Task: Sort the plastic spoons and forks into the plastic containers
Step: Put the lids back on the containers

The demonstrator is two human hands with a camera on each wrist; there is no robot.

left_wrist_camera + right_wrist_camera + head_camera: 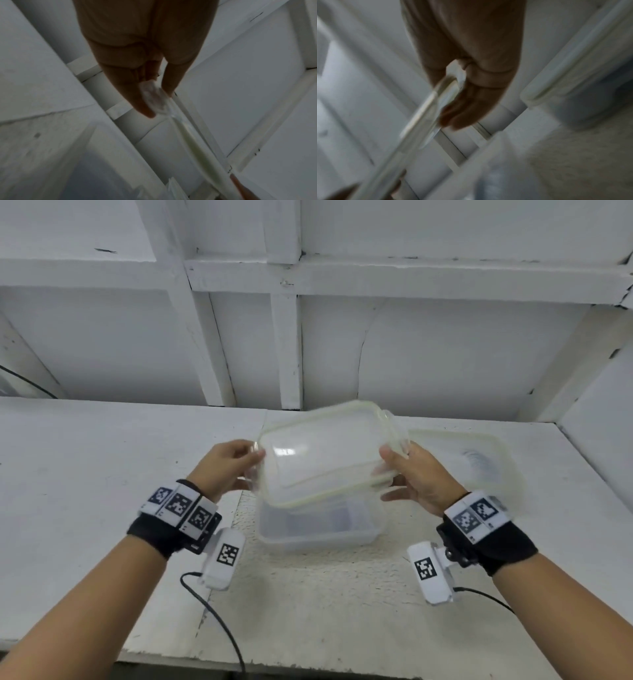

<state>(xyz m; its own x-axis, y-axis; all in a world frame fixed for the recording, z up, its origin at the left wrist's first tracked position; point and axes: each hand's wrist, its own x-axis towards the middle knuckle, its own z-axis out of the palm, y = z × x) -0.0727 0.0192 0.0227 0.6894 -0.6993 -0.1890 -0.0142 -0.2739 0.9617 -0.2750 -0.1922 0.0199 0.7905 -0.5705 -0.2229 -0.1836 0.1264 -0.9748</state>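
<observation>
Head view: looked forward and down from above, both hands, the white table (pixel 102 474) and the wall boards within it. Left wrist view: looked along the fingers from close in, tilted, dim. Right wrist view: likewise close, blurred. Shared by all three: the clear lid (pixel 325 453) and wall boards.

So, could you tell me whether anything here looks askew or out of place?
Only the clear lid: both hands, left hand and right hand, hold it tilted above the open container. Nothing looks spilled or damaged.
</observation>
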